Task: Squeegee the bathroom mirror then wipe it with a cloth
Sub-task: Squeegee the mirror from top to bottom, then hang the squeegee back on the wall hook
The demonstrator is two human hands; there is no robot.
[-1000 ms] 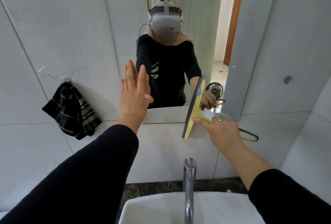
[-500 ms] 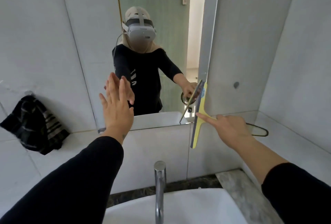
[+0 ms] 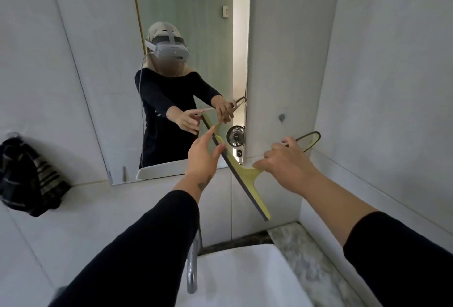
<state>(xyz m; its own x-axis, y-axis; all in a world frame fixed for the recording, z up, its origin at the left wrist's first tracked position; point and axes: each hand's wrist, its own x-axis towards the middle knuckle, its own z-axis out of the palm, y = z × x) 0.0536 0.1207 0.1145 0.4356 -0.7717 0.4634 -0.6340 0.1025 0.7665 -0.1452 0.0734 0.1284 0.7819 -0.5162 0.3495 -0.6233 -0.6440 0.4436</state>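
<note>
The wall mirror (image 3: 117,85) hangs above the basin and reflects a person in dark sleeves. A yellow squeegee (image 3: 250,184) with a dark rubber blade is tilted diagonally across the mirror's lower right corner and the tiles below. My right hand (image 3: 284,162) grips its looped handle where it joins the blade. My left hand (image 3: 203,154) is open, with fingertips at the blade's upper end; whether they touch it is unclear. A dark striped cloth (image 3: 27,179) hangs on the wall at far left, away from both hands.
A white basin (image 3: 245,277) with a chrome tap (image 3: 193,265) sits directly below my arms. A marble ledge (image 3: 299,240) runs along the right wall. A small dark hook (image 3: 282,117) sticks out of the tiles right of the mirror. A small fan shows in the reflection.
The squeegee has tipped from nearly upright to a diagonal. My right hand has closed on its handle. My left hand has left the glass and moved right to the blade's upper end.
</note>
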